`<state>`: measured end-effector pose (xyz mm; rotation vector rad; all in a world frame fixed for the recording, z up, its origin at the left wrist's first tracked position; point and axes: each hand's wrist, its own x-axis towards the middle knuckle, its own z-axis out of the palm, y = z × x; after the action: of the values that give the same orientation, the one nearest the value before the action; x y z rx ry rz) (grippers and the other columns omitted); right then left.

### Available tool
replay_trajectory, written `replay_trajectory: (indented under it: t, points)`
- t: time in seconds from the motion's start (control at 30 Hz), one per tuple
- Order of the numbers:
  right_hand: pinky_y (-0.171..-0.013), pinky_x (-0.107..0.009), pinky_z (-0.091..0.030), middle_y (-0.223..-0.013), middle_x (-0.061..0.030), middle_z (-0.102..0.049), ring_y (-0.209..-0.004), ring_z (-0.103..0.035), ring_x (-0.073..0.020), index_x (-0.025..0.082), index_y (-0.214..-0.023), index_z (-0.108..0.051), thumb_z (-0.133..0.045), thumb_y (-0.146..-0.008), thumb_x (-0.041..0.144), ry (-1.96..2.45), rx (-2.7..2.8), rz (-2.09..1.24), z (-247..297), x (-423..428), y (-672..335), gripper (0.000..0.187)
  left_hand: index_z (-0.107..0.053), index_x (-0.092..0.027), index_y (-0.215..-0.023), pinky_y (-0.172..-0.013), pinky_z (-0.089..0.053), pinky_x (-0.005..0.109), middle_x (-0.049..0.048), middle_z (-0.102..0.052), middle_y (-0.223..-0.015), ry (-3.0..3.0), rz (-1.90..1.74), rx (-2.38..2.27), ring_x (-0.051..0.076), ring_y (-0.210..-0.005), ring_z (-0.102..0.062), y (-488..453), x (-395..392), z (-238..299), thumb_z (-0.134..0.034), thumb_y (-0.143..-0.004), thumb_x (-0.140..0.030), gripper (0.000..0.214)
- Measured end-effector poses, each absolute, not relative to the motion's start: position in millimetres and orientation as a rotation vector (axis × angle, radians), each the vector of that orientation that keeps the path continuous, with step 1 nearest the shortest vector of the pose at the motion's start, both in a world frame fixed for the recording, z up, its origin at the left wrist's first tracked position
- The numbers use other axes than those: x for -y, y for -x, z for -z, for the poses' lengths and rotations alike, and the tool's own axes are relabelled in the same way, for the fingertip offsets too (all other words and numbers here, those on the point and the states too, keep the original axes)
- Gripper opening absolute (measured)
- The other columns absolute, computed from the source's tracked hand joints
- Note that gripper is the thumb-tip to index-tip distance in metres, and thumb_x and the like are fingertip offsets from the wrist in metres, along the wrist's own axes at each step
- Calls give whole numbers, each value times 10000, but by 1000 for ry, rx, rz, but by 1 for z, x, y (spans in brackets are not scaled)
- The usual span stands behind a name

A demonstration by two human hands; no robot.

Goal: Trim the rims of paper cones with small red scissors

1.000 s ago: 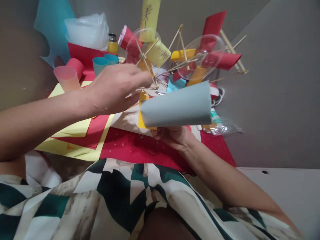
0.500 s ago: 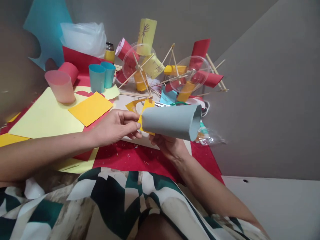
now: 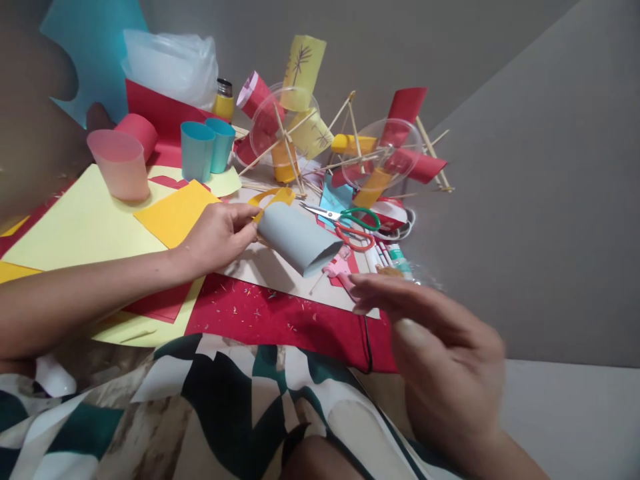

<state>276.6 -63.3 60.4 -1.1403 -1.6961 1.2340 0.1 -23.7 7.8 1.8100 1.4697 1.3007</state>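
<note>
Head view: my right hand (image 3: 440,347) has let go, fingers loose. My left hand (image 3: 220,233) now grasps the rolled pale-blue paper tube (image 3: 295,237) alone, low over the counter (image 3: 280,273).

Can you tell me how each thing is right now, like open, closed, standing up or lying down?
grey-blue paper tube: lying tilted, narrow end held by left hand.
right hand: open, blurred, holding nothing.
scissors: lying flat, blades slightly open.
pink cup: standing upside down.
two blue cups: standing, touching.
yellow bottle: upright, capped.
</note>
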Motion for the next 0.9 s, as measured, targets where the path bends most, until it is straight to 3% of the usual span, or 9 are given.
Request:
replay_trajectory:
  t: [0.03, 0.13, 0.2, 0.3, 0.43, 0.53, 0.9]
  points:
    - [-741, -397, -522, -1088, -72, -696, -850, -614, -231, 344, -1114, -716, -693, -827, 420, 1164, 1749, -1149, -57, 65, -273, 298, -753, -137, -911, -606, -511, 213, 16, -737, -736, -1823, -1301, -1484, 129, -662, -676, 0, 24, -7, -541, -829, -174, 231]
    - [-455, -269, -447, -792, -43, -697, -584, -569, -157, 290, -1287, -599, -696, -831, 424, 1172, 1681, -1455, -46, 56, -258, 485, -750, -145, -915, -638, -516, 227, 22, -750, -771, -1867, -1305, -1504, 144, -691, -681, -2, 27, -5, -546, -840, -204, 225]
    - [-390, -218, -412, -761, -42, -698, -594, -616, -160, 240, -1283, -557, -724, -801, 436, 1148, 1624, -1688, -43, 47, -250, 546, -750, -149, -928, -657, -517, 228, 27, -761, -809, -1930, -1273, -1495, 150, -712, -686, -3, 31, -3, -537, -849, -210, 235]
    - [-352, -185, -386, -763, -54, -711, -536, -627, -140, 185, -1136, -578, -756, -758, 425, 1098, 1575, -1922, -42, 39, -241, 481, -747, -156, -998, -682, -521, 233, 32, -772, -843, -2070, -1210, -1442, 153, -720, -694, -5, 37, 1, -513, -868, -209, 273]
    - [-314, -164, -287, -694, -88, -735, -331, -436, -40, 129, -879, -637, -734, -762, 445, 1076, 1589, -2145, -39, 38, -237, 350, -711, -162, -1149, -764, -540, 263, 63, -767, -1052, -2153, -1132, -1436, 175, -847, -720, -6, 44, 2, -455, -877, -169, 374]
    - [-304, -156, -245, -631, -110, -727, -311, -428, -30, 104, -663, -634, -716, -776, 477, 1080, 1502, -2226, -32, 38, -238, 398, -698, -136, -1179, -769, -550, 298, 83, -765, -1058, -2168, -1052, -1463, 198, -844, -725, -6, 50, 2, -449, -866, -158, 401]
    - [-266, -168, -231, -479, -72, -656, -269, -462, -77, 130, -499, -556, -667, -758, 492, 1034, 1263, -2439, -5, 32, -241, 459, -691, -111, -1164, -766, -549, 292, 87, -772, -1002, -2159, -1027, -1440, 199, -851, -726, 0, 56, 4, -413, -891, -174, 395]
